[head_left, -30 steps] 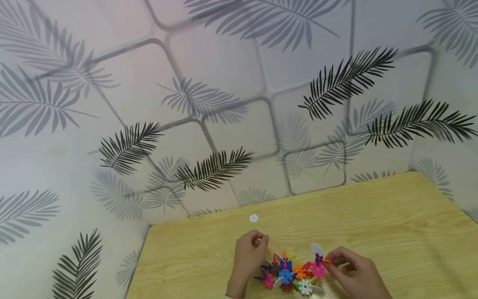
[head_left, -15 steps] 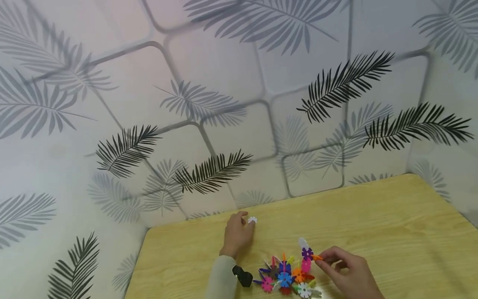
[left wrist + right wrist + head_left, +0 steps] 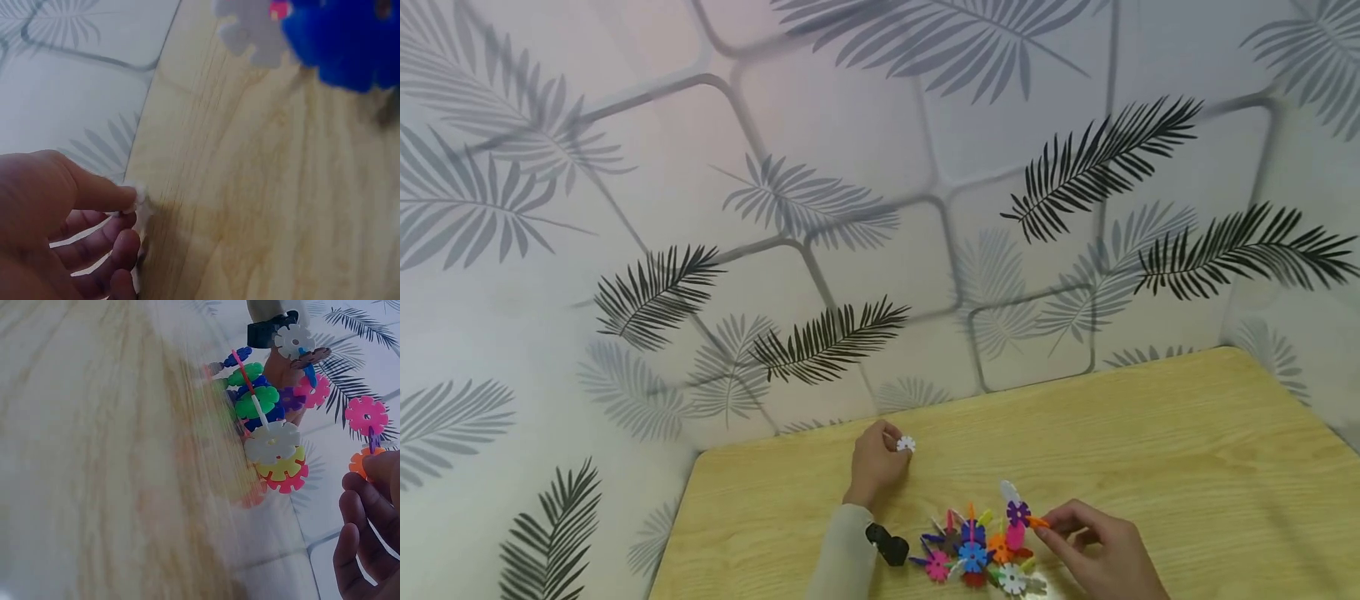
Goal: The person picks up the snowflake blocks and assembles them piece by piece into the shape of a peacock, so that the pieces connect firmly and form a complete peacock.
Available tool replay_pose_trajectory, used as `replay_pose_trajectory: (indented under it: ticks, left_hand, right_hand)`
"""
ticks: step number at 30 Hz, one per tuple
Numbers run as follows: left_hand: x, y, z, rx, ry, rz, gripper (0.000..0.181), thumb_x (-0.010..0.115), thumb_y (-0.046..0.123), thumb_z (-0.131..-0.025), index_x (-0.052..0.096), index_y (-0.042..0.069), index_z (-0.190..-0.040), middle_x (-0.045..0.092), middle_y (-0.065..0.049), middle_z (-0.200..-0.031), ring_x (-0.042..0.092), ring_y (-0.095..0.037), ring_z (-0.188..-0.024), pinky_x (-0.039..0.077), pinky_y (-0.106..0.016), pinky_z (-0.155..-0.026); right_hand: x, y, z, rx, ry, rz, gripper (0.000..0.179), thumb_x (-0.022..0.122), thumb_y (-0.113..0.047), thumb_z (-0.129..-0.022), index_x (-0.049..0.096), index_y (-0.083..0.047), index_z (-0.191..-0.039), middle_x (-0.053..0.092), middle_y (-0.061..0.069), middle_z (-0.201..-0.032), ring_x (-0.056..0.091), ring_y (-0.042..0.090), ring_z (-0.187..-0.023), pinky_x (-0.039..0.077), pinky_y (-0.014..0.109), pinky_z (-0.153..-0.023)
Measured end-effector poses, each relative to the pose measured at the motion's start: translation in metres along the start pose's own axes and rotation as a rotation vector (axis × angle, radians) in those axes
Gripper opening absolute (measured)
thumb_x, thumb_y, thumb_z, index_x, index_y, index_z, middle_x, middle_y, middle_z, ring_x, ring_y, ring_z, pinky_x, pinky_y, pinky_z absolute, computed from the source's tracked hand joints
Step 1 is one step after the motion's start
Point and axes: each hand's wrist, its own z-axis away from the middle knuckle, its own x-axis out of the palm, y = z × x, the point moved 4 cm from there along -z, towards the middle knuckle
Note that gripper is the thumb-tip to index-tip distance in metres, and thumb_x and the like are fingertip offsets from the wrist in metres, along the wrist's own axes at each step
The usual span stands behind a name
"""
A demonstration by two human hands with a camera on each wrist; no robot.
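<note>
Near the back edge of the table, my left hand [image 3: 877, 467] pinches a white notched plastic disc [image 3: 906, 444] between thumb and fingers. In the left wrist view the white disc [image 3: 140, 197] shows only partly past the thumb tip. My right hand [image 3: 1105, 546] pinches an orange notched disc [image 3: 1038, 522]. Joined to that orange disc are a purple disc [image 3: 1018, 512], a white disc [image 3: 1010, 490] and a pink disc [image 3: 1017, 535]. Just left of them lies a cluster of interlocked notched discs [image 3: 973, 557] in several colours. Whether the held pieces touch the cluster I cannot tell.
The wood-grain table [image 3: 1187, 450] runs back to a wall [image 3: 880, 275] patterned with leaves. A black wrist-worn device [image 3: 887, 546] sits on the left forearm, close to the cluster's left side.
My left hand has reached from beside the cluster to the back of the table and taken hold of the white disc. My right hand has shifted slightly left with its joined discs.
</note>
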Motion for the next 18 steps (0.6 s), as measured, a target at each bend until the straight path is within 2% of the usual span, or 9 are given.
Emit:
replay_pose_trajectory:
  ticks: [3, 6, 9, 13, 16, 18]
  left_hand:
    - [0.001, 0.007, 0.005, 0.006, 0.01, 0.063, 0.008, 0.076, 0.01, -0.094, 0.071, 0.005, -0.095, 0.07, -0.007, -0.083, 0.061, -0.016, -0.074, 0.052, -0.034, -0.066]
    - [-0.005, 0.033, 0.018, -0.034, -0.029, 0.194, 0.011, 0.079, 0.01, -0.096, 0.077, 0.0, -0.099, 0.075, -0.012, -0.088, 0.066, -0.014, -0.075, 0.056, -0.029, -0.067]
    - [-0.005, 0.059, 0.034, -0.071, -0.116, 0.38, 0.016, 0.076, 0.012, -0.101, 0.08, -0.003, -0.107, 0.079, -0.017, -0.096, 0.069, -0.013, -0.079, 0.056, -0.024, -0.067]
    - [-0.001, 0.088, 0.056, -0.157, -0.258, 0.62, 0.022, 0.074, 0.016, -0.104, 0.08, -0.003, -0.113, 0.081, -0.007, -0.094, 0.067, -0.01, -0.078, 0.052, -0.022, -0.067]
    - [0.005, 0.1, 0.069, -0.212, -0.335, 0.718, 0.024, 0.073, 0.016, -0.105, 0.079, -0.004, -0.115, 0.079, 0.005, -0.087, 0.064, -0.007, -0.074, 0.05, -0.021, -0.066]
    - [0.007, 0.104, 0.075, -0.232, -0.367, 0.761, 0.025, 0.072, 0.016, -0.105, 0.079, -0.006, -0.116, 0.078, 0.007, -0.085, 0.063, -0.007, -0.074, 0.051, -0.02, -0.066]
  right_hand:
    - [-0.001, 0.001, 0.001, 0.02, -0.008, -0.002, 0.016, 0.086, -0.008, -0.092, 0.077, -0.021, -0.09, 0.077, -0.009, -0.08, 0.067, -0.001, -0.073, 0.059, 0.022, -0.065]
    - [-0.001, 0.002, 0.002, 0.054, -0.018, 0.002, 0.013, 0.086, -0.009, -0.092, 0.078, -0.018, -0.091, 0.077, -0.009, -0.08, 0.066, -0.001, -0.072, 0.059, 0.022, -0.065]
    - [-0.002, 0.002, 0.003, 0.057, -0.008, 0.013, 0.013, 0.087, -0.009, -0.091, 0.078, -0.018, -0.091, 0.077, -0.009, -0.08, 0.065, -0.002, -0.071, 0.058, 0.021, -0.065]
    - [-0.004, -0.001, 0.005, 0.017, 0.023, 0.02, 0.017, 0.087, -0.007, -0.09, 0.077, -0.02, -0.09, 0.076, -0.009, -0.078, 0.066, -0.002, -0.071, 0.059, 0.022, -0.064]
    - [-0.005, -0.005, 0.006, -0.024, 0.052, 0.02, 0.02, 0.088, -0.005, -0.09, 0.077, -0.022, -0.089, 0.076, -0.009, -0.078, 0.066, -0.001, -0.071, 0.059, 0.023, -0.063]
    - [-0.006, -0.008, 0.007, -0.062, 0.078, 0.021, 0.022, 0.088, -0.004, -0.088, 0.077, -0.022, -0.089, 0.077, -0.009, -0.078, 0.067, -0.001, -0.071, 0.059, 0.024, -0.062]
